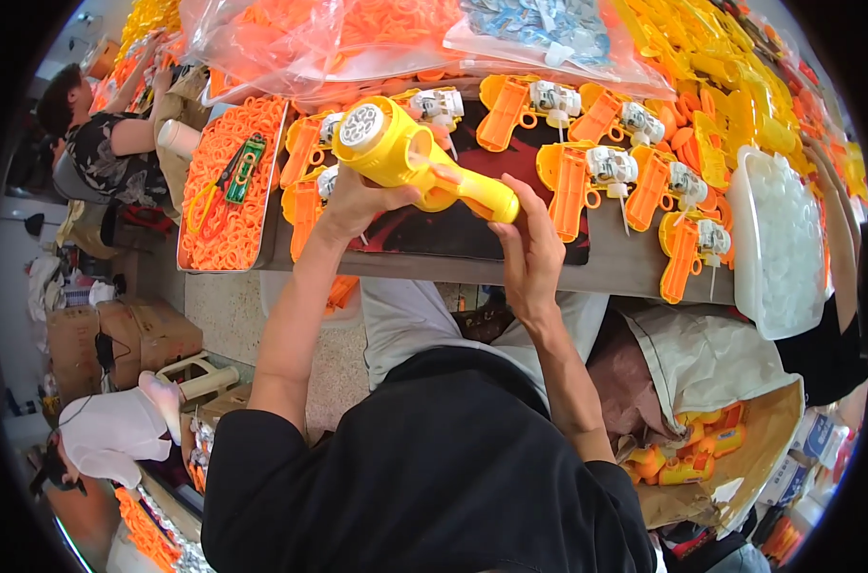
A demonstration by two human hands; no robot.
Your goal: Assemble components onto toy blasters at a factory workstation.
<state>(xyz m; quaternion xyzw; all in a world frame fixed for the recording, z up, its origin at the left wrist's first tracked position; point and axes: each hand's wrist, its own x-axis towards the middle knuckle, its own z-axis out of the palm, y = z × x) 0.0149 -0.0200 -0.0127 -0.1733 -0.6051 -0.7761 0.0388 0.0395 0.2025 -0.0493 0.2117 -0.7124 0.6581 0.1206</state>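
Observation:
Both my hands hold up a yellow toy bubble gun [391, 143] above the near edge of the table. Its round front, with a pale disc full of holes, points to the far left. My left hand [356, 205] is closed round the underside of the body. At the handle's end, the fingers and thumb of my right hand [532, 250] grip the yellow plastic. Around it on the table lie several opened gun halves with orange handles [503, 119] and white motor units [611, 166] fitted in them. A dark red and black mat [520, 170] lies beneath.
On the left, a tray of orange rings [229, 239] carries a green-and-yellow tool [246, 172]. A white tub of clear parts [780, 244] stands right. Bags of orange parts [291, 38] line the back. An open sack [740, 372] holds finished-looking pieces. Other people work left and right.

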